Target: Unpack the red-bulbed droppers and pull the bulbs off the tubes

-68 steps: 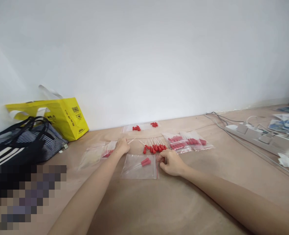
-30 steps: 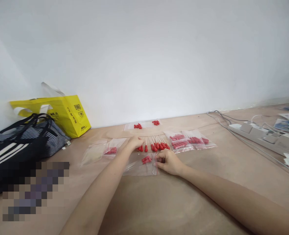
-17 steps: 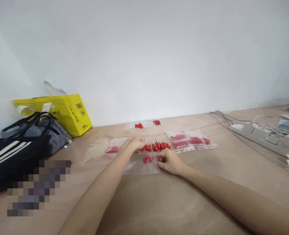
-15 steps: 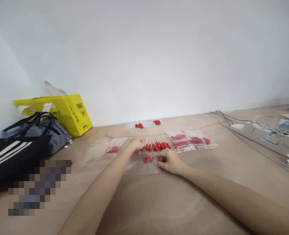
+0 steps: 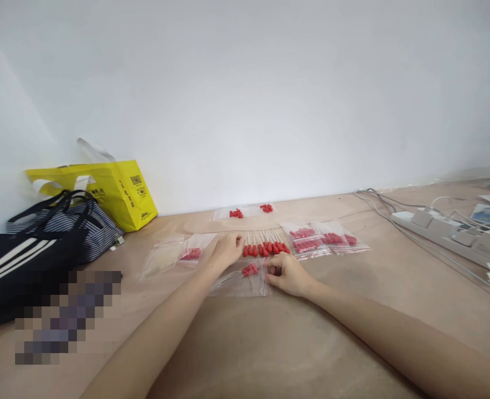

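Note:
A clear zip bag with a red seal (image 5: pixel 238 283) lies flat on the brown table in front of me, with a few red-capped pieces (image 5: pixel 249 270) inside. My right hand (image 5: pixel 285 274) pinches the bag's open right edge, fingers curled. My left hand (image 5: pixel 227 249) rests just behind the bag, fingers bent, its fingertips at the left end of a row of loose red-capped droppers (image 5: pixel 266 248). Whether its fingers grip one is hidden.
Filled zip bags (image 5: pixel 321 240) lie right of the row; two more bags (image 5: pixel 177 256) lie left. Another bag (image 5: pixel 248 210) sits near the wall. A yellow paper bag (image 5: pixel 112 192) and striped dark bag (image 5: pixel 41 244) stand far left. A power strip (image 5: pixel 448 233) with cables lies right.
My left hand moved from the left bags over to the row of loose droppers and has stayed at its left end. My right hand has kept its hold on the bag's edge.

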Tool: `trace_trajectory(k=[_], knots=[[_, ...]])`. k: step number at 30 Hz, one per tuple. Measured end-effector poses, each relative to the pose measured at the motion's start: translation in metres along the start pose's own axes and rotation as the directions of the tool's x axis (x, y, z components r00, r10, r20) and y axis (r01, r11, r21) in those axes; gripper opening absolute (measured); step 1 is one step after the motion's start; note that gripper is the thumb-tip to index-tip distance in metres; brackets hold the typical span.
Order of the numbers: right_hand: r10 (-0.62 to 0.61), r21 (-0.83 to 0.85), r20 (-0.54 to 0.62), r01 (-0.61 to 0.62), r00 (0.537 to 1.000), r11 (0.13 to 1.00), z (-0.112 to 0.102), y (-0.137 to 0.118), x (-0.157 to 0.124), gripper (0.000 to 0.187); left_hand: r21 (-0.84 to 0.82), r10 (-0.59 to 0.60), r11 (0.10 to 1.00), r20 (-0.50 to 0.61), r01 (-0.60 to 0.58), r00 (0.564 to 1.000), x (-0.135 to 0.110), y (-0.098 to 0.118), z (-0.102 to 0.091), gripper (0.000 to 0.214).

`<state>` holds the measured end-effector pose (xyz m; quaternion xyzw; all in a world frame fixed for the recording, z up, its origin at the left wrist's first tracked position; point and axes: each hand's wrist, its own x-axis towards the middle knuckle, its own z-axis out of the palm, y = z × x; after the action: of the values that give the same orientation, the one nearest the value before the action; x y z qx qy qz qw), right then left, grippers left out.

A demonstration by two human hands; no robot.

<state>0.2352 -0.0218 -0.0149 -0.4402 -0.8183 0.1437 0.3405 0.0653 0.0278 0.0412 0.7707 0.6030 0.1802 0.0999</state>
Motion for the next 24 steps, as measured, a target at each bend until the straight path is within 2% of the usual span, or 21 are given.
trace_trajectory(k=[2, 3, 4, 7, 9, 14, 19, 21, 24], knots=[[0.002, 0.018, -0.011, -0.002, 1.000, 1.000, 0.000, 0.000, -0.001, 0.007, -0.022, 0.117, 0.993, -0.021, -0.118, 0.993, -0.022, -0.010, -0.003, 0.025], [0.004, 0.036, -0.020, -0.004, 1.000, 0.999, 0.001, 0.000, -0.001, 0.006, -0.061, 0.252, 0.966, -0.019, -0.252, 0.968, -0.034, -0.017, -0.003, 0.026], [0.006, 0.056, -0.028, -0.005, 1.000, 0.998, 0.001, 0.000, -0.001, 0.009, -0.105, 0.339, 0.936, 0.005, -0.336, 0.941, -0.046, -0.024, -0.002, 0.028], [0.017, 0.114, -0.019, -0.014, 1.000, 0.993, 0.003, -0.001, -0.001, 0.029, -0.177, 0.324, 0.936, 0.095, -0.305, 0.941, -0.074, -0.041, 0.003, 0.037], [0.031, 0.123, 0.015, -0.033, 0.999, 0.992, 0.004, -0.005, -0.001, 0.034, -0.201, 0.298, 0.942, 0.140, -0.268, 0.944, -0.083, -0.046, 0.005, 0.038], [0.016, 0.128, 0.094, -0.028, 0.995, 0.991, 0.004, -0.015, 0.003, 0.023, -0.236, 0.314, 0.932, 0.149, -0.275, 0.937, -0.084, -0.045, 0.005, 0.039], [0.051, 0.013, 0.100, -0.053, 0.994, 0.999, 0.009, -0.013, 0.005, 0.014, -0.200, 0.354, 0.926, 0.158, -0.321, 0.922, -0.084, -0.048, 0.006, 0.039], [0.073, 0.038, 0.101, -0.077, 0.992, 0.996, 0.011, -0.012, 0.005, 0.014, -0.193, 0.358, 0.926, 0.164, -0.326, 0.919, -0.084, -0.049, 0.006, 0.040], [0.109, 0.184, 0.118, -0.130, 0.987, 0.974, 0.012, -0.013, 0.002, 0.010, -0.196, 0.331, 0.935, 0.173, -0.297, 0.928, -0.085, -0.047, 0.005, 0.040]])
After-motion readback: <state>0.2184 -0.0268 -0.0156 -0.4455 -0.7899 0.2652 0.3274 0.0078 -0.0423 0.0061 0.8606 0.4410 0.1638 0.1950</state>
